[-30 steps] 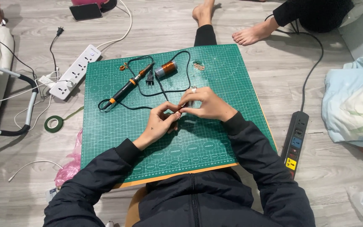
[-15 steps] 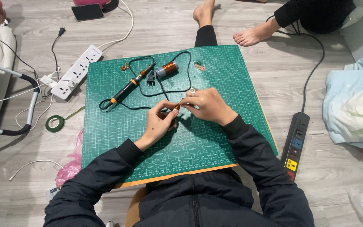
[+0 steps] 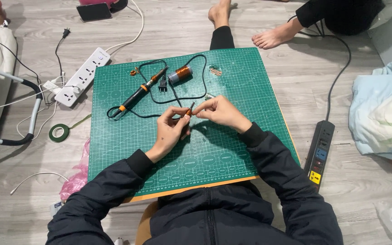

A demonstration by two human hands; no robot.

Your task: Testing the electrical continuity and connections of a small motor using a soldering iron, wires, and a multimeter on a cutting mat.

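Together, the two hands meet over the middle of the green cutting mat (image 3: 232, 149). The left hand (image 3: 171, 129) is closed, its fingertips pinched on a small copper-coloured coil piece (image 3: 188, 111); the right hand (image 3: 218, 110), at 3 o'clock from that piece, is also closed, its thumb and forefinger pinching toward the same piece, though what fine thing it grips is too small to tell. Both sleeves are dark.

At 11 o'clock from the hands lies a soldering iron (image 3: 139, 94) with black handle and orange bands, its black cord looping across the mat. Just at 12 o'clock sits a spool of copper wire (image 3: 180, 73), lying on its side. Off the mat at 10 o'clock lies a white power strip (image 3: 83, 76), and at 9 o'clock a roll of green tape (image 3: 59, 132). At 3 o'clock on the wooden floor lies a black power strip (image 3: 319, 152). At 1 o'clock another person's bare foot (image 3: 275, 36) rests on the floor.
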